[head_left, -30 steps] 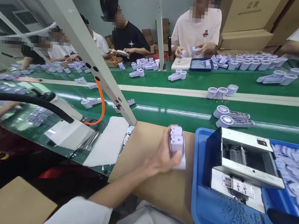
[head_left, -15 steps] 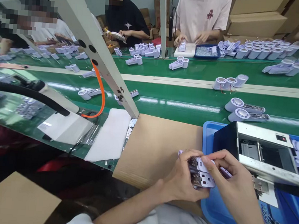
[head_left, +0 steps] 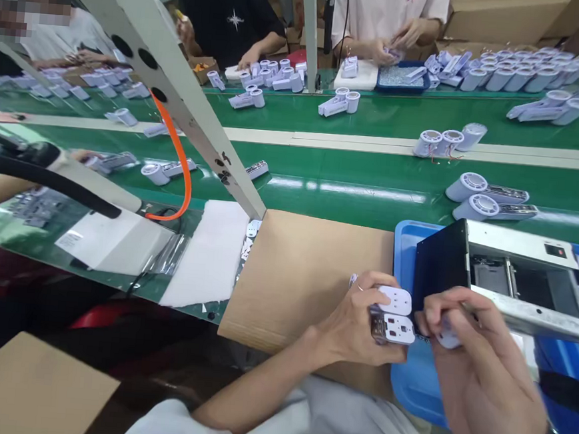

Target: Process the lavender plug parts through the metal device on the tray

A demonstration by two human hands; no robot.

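Observation:
My left hand (head_left: 359, 323) grips a small stack of lilac-white plastic parts (head_left: 396, 316) over the edge of a cardboard sheet (head_left: 300, 271). My right hand (head_left: 473, 365) is just to the right of the stack and pinches one small white piece (head_left: 446, 336) drawn away from it. Both hands hover at the left rim of a blue tray (head_left: 407, 246). A black and metal machine (head_left: 510, 278) stands in that tray, right behind my right hand.
A green conveyor belt (head_left: 354, 162) carries white fan-shaped units (head_left: 491, 199). Other people work across the belt beside a blue parts tray (head_left: 403, 79) and rows of white cylinders (head_left: 522, 68). A slanted metal frame post (head_left: 179, 94) and an orange cable (head_left: 180, 168) stand at left.
My left hand brought the stack down from above the cardboard to the tray's edge. My right hand came into view, reached the stack and has drawn one white piece off to the right.

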